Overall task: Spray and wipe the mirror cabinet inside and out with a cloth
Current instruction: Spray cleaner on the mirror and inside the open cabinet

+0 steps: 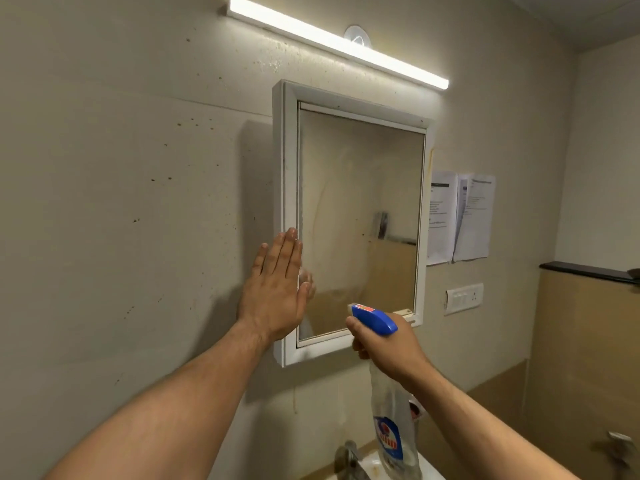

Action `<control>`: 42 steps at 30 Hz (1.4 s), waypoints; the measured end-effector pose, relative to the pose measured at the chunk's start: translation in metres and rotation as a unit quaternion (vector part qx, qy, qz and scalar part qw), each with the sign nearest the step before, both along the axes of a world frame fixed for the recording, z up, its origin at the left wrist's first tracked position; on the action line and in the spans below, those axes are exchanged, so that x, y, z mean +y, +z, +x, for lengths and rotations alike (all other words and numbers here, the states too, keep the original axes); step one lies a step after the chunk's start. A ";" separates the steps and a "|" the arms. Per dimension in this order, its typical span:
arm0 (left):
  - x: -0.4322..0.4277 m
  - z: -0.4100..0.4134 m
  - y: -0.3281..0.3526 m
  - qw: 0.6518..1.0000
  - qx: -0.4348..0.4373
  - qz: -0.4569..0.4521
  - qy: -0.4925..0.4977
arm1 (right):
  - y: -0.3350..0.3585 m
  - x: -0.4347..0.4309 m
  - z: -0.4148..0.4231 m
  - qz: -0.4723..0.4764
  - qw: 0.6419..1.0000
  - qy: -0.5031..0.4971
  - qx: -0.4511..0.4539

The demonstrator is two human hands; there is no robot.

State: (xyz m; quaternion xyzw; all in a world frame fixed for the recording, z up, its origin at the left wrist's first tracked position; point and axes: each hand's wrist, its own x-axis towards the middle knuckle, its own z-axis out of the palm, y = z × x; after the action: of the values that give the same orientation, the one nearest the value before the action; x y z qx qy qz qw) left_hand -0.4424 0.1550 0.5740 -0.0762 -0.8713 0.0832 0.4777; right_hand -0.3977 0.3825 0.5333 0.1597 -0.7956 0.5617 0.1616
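Mirror cabinet (288, 161) hangs on the wall (138, 168), white frame round the glass (360, 195). Door looks closed, and the glass is hazy w/ smears.

Left hand (273, 292) is wide open & flat, fingers straight, together, pointing up. It lies against the cabinet's left edge, near the btm-left corner, w/ the thumb over the rim of the glass. A faint reflection of the hand shows beside it.

Right hand (388, 348) grips the spray bottle (391, 427) at the neck, fingers curled under the blue head (375, 318). The nozzle points at the glass near the cabinet's btm edge. The clear body w/ blue label hangs below the hand, over the basin (429, 471).

Lit tube light (339, 43) runs above the cabinet's top edge. Papers (472, 220) are stuck on the wall just right of the cabinet's right edge, w/ a switch plate (463, 297) below them. Tap (349, 459) sits at the btm, left of the bottle.
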 end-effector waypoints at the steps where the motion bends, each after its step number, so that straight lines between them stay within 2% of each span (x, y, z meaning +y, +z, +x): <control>1: 0.001 0.000 -0.002 1.000 0.000 -0.005 -0.004 | -0.005 0.000 0.001 -0.002 1.000 0.017 -0.014; 6: 0.004 0.001 -0.008 1.000 -0.006 -0.019 -0.004 | -0.039 -0.003 0.001 0.083 0.996 0.005 -0.041; 8: 0.004 0.003 -0.009 1.000 -0.010 -0.027 0.005 | -0.049 0.001 -0.002 0.087 0.995 -0.004 -0.051; 13: 0.005 0.006 -0.011 0.999 -0.010 -0.045 0.021 | -0.064 0.019 -0.011 0.041 0.995 0.006 -0.092; 17: 0.009 0.002 -0.012 0.998 -0.017 -0.057 0.022 | -0.069 0.046 -0.027 0.009 0.991 -0.089 -0.098; 22: 0.016 -0.007 -0.016 0.997 -0.030 -0.065 0.009 | -0.062 0.090 -0.047 -0.087 0.978 -0.149 -0.116; 25: 0.025 -0.011 -0.017 0.997 -0.037 -0.070 -0.006 | -0.065 0.114 -0.055 -0.090 0.965 -0.212 -0.127; 30: 0.042 -0.018 -0.018 0.996 -0.044 -0.072 -0.021 | -0.054 0.145 -0.061 -0.155 0.955 -0.228 -0.112; 34: 0.054 -0.022 -0.017 0.996 -0.048 -0.070 -0.038 | -0.041 0.153 -0.066 -0.135 0.951 -0.253 -0.114; 38: 0.060 -0.025 -0.009 0.995 -0.053 -0.067 -0.050 | -0.019 0.158 -0.065 -0.149 0.963 -0.204 -0.095; 42: 0.055 -0.029 0.003 0.995 -0.049 -0.073 -0.041 | 0.009 0.147 -0.063 -0.096 0.964 -0.247 -0.014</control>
State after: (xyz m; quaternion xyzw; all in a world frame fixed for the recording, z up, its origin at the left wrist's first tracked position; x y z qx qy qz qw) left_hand -0.4711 0.2098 0.5774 -0.1506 -0.8812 0.1232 0.4308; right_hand -0.4607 0.5292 0.5420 -0.0658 -0.7548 0.5803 0.2986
